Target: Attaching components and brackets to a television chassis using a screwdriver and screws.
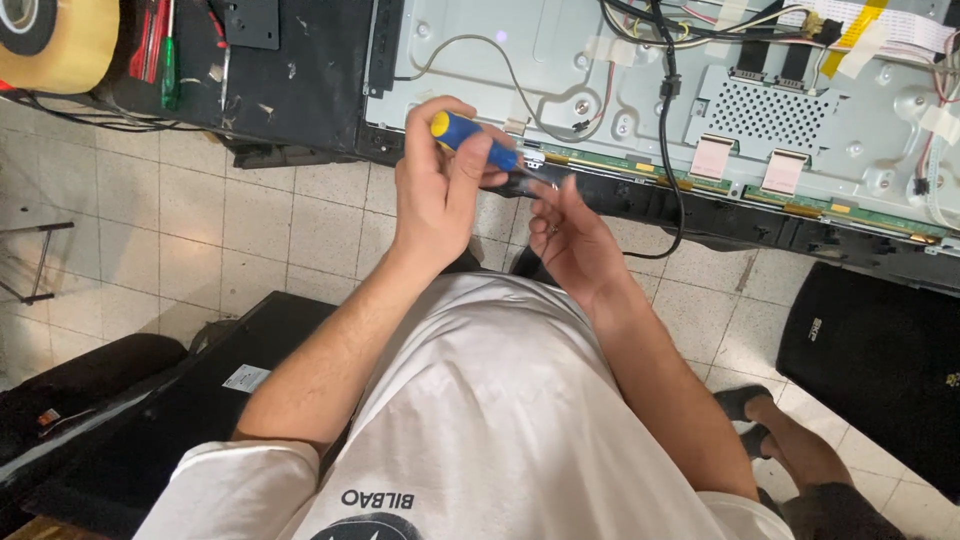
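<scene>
My left hand (440, 185) grips a screwdriver with a blue and yellow handle (475, 142), its tip pointing right toward the lower edge of an opened flat-screen panel (560, 60). My right hand (570, 235) is just below the tip, fingers loosely curled and apart, close to the thin green circuit strip (640, 170) along the panel's bottom edge. I cannot tell whether the right fingers pinch anything small. The panel's grey metal back shows a perforated shield (765, 112), flat ribbon cables (710, 155) and a black cable (668, 120) hanging down.
A large roll of tan tape (55, 40) and red and green screwdrivers (160, 50) lie at the upper left. A black speaker-like box (880, 360) sits on the tiled floor at right. Another person's foot in a sandal (770, 425) is at lower right. A dark panel (190, 400) leans at lower left.
</scene>
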